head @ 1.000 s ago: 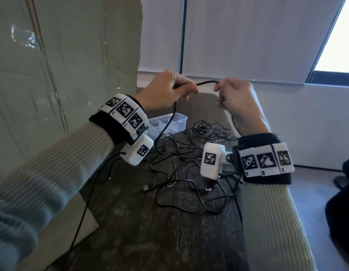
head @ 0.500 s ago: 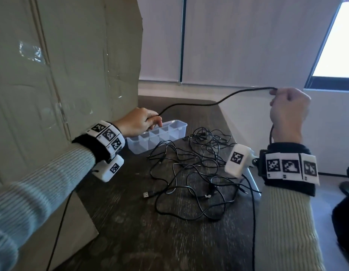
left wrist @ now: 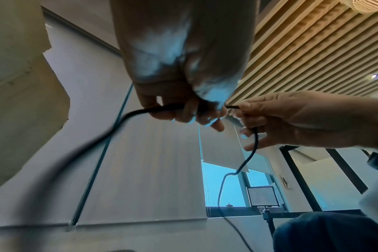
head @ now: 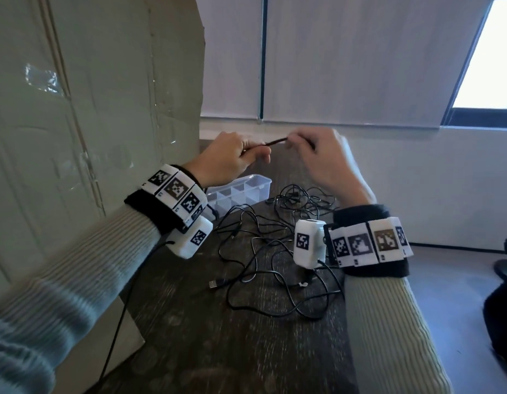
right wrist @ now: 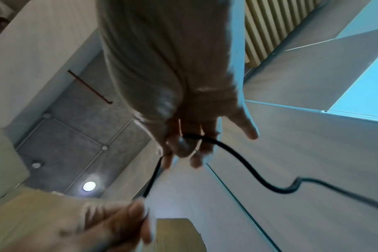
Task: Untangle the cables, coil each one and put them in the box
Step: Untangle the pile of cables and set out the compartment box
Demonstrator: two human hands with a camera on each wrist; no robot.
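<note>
Both hands are raised above the far end of the dark table (head: 218,351), close together. My left hand (head: 232,160) grips a black cable (head: 275,142), curled fingers around it (left wrist: 162,108). My right hand (head: 323,160) pinches the same cable (right wrist: 237,156) a short way along, thumb and fingers closed on it. A short taut length runs between the hands; the rest hangs down on both sides. A tangle of thin black cables (head: 275,257) lies on the table below, with a USB plug (head: 216,284) at its near left. A clear compartmented box (head: 241,191) stands behind the tangle.
A tall cardboard sheet (head: 90,109) stands along the table's left side, close to my left arm. A white wall and blinds close off the far end. The floor drops away right of the table, where a dark shoe (head: 502,268) shows.
The hands had been spread wide, left low by the box, right high to the right. They have come back together above the table, with only a short length of cable between them.
</note>
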